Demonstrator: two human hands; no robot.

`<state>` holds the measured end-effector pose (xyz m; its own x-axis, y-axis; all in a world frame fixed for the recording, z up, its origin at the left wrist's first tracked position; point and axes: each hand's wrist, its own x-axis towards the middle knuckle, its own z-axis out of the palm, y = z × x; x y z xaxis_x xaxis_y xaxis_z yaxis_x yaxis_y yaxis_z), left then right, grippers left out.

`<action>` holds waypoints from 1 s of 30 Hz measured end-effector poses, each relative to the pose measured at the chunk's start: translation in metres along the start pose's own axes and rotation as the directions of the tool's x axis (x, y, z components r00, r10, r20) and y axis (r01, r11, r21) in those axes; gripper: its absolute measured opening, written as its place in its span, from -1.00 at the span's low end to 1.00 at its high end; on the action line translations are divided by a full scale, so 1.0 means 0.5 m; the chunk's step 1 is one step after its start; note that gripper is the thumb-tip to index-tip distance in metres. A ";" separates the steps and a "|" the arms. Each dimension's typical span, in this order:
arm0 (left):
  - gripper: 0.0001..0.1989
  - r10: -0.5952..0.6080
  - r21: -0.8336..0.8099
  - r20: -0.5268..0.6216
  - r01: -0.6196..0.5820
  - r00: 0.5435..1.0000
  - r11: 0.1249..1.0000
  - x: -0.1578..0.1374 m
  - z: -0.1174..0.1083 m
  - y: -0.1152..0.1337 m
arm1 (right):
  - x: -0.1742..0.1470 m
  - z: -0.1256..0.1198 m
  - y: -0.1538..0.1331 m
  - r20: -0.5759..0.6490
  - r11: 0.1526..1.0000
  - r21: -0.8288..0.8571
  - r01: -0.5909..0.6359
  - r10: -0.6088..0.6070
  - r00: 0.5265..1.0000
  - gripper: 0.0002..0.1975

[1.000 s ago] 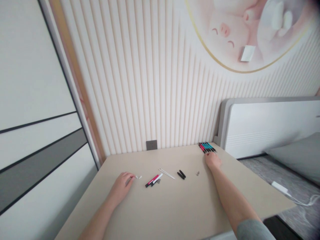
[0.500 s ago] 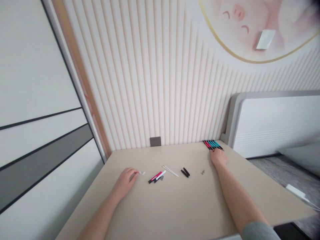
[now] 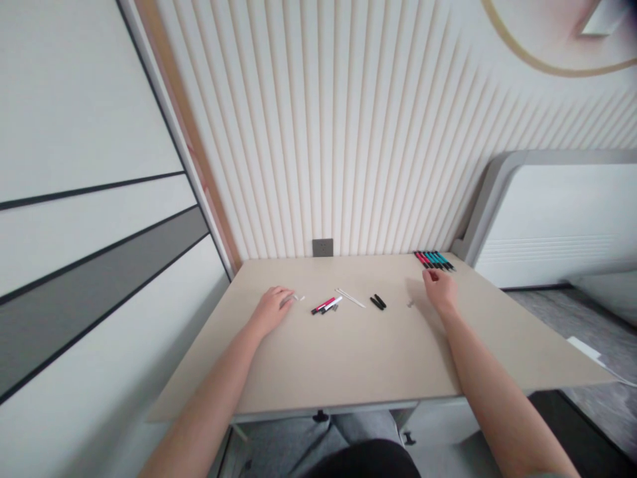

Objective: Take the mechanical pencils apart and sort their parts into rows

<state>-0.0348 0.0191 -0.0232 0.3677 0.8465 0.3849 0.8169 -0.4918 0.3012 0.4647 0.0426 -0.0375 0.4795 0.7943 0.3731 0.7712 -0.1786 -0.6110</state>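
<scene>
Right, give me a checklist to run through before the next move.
1. Left hand near the white bits: ok. Whether it grips one: cannot tell.
2. Right hand free: cannot tell; its fingers are curled, close to the pen row.
3. Pen row lined up at the far right corner: ok.
4. Pink tube and white tube well separated: not ok; they lie close together.
5. White rods on the table, clear of both hands: ok.
6. Black pieces side by side, clear of both hands: ok.
</scene>
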 end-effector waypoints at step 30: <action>-0.72 0.068 0.007 0.042 -0.068 0.997 0.998 0.003 0.002 0.028 | -0.159 0.000 -0.184 0.400 0.627 -0.013 0.779 -0.711 0.579 -0.68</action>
<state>-0.0226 0.0137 -0.0193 0.4405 0.8191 0.3674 0.7931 -0.5468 0.2682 0.3557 -0.0041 -0.0112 -0.4381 0.8187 0.3712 0.8625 0.4992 -0.0831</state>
